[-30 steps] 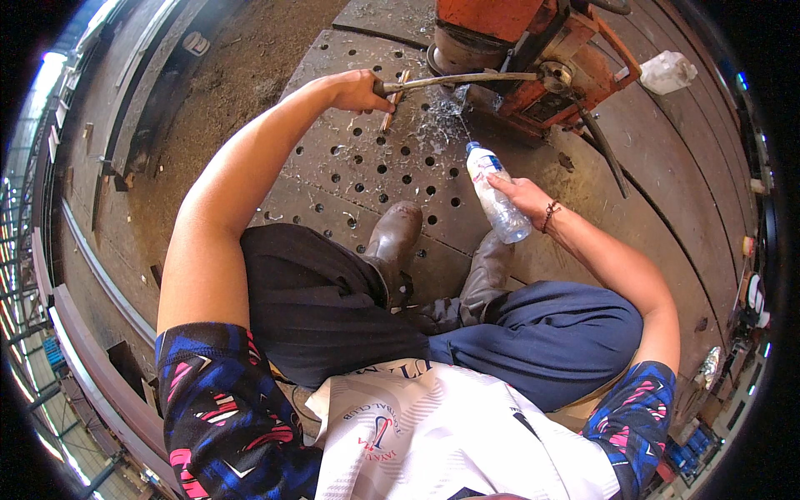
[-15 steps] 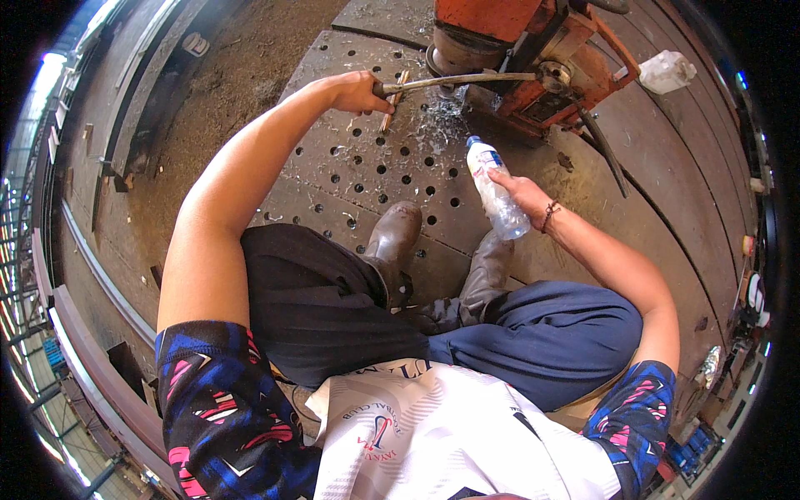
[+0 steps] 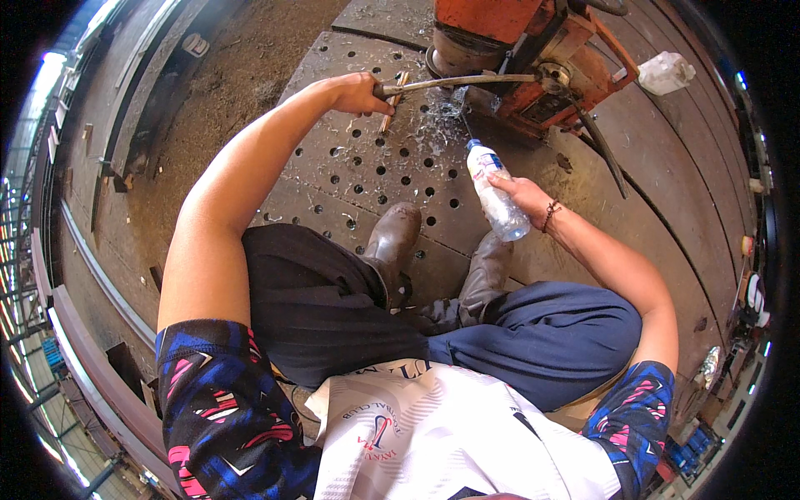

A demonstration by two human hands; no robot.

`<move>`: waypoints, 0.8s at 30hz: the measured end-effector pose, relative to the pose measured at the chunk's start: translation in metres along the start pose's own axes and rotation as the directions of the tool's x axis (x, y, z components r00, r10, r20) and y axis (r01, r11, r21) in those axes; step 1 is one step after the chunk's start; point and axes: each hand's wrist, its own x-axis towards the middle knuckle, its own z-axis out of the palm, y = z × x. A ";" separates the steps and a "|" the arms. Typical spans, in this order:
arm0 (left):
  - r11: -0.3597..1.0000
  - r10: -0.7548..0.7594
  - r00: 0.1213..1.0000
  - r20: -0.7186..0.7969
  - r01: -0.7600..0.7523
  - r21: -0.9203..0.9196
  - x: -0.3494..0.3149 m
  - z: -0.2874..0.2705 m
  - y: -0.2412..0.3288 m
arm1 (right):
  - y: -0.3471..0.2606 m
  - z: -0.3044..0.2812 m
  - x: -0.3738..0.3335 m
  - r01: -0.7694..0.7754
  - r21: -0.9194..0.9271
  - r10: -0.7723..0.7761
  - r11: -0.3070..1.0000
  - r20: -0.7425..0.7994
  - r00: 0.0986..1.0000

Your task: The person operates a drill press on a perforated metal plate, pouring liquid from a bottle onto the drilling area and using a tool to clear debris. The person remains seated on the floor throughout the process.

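My left hand (image 3: 357, 93) is wrapped around the end of a long metal lever (image 3: 458, 81), which runs right to the hub of an orange drilling machine (image 3: 487, 21). In my right hand (image 3: 523, 197) is a clear plastic bottle (image 3: 500, 210) with a blue cap, tilted so the cap points toward the machine's base. A thin line, like a jet of liquid, stretches from the cap to the metal shavings (image 3: 446, 112) under the machine. Beneath my left hand lies a narrow brownish strip (image 3: 386, 125) on the perforated steel plate (image 3: 333, 200).
My boots (image 3: 395, 229) rest on the plate between the bent legs. A dark cable or hose (image 3: 604, 154) trails from the machine's right side. Farther right lies a whitish plastic container (image 3: 667, 72). Long steel beams (image 3: 108, 267) line the left side.
A thin line now shows between the bottle's cap and the shavings. The bottle has shifted very slightly toward me; my left hand and the lever look almost unmoved.
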 end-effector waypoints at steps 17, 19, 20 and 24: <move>0.999 -0.023 1.000 0.015 0.023 0.026 0.006 0.004 -0.006 | 0.001 0.002 -0.001 0.004 -0.025 -0.004 1.000 0.019 1.000; 1.000 -0.017 1.000 0.011 0.017 0.018 0.006 0.005 -0.006 | -0.002 0.004 -0.003 0.006 -0.030 -0.006 1.000 0.015 1.000; 1.000 -0.014 1.000 0.009 0.014 0.014 0.007 0.005 -0.006 | -0.002 0.004 -0.003 0.009 -0.032 -0.009 0.999 0.009 1.000; 0.999 -0.029 1.000 0.012 0.028 0.032 0.007 0.005 -0.006 | -0.003 0.003 -0.005 -0.001 -0.012 0.001 1.000 0.009 1.000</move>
